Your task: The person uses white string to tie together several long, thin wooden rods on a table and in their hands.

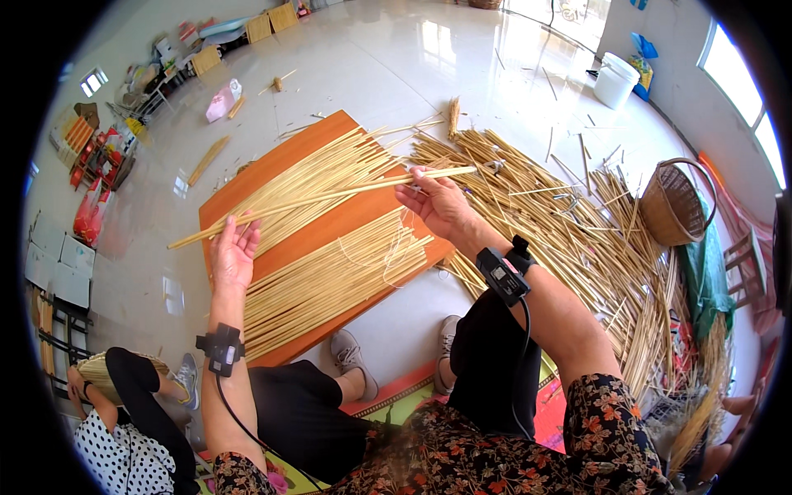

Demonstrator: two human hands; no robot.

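Observation:
A couple of long straw-coloured stalks [330, 195] lie slantwise between my hands, above a low orange-brown table. My right hand [436, 202] pinches them near their right end, fingers closed. Palm up, my left hand [233, 252] has its fingers bent round them toward the left end. Beneath, a far row of stalks [313, 171] and a near row of stalks [322, 285] rest on the table [293, 229], with a bare strip between. Loose white thread [394, 252] lies over the right part of the near row.
A big heap of loose stalks [544, 223] covers the floor right of the table. Beyond it stand a wicker basket [675, 205] and a white bucket [615, 81]. Another person [124, 437] sits at lower left. A pink bag [223, 101] lies on the far-left floor.

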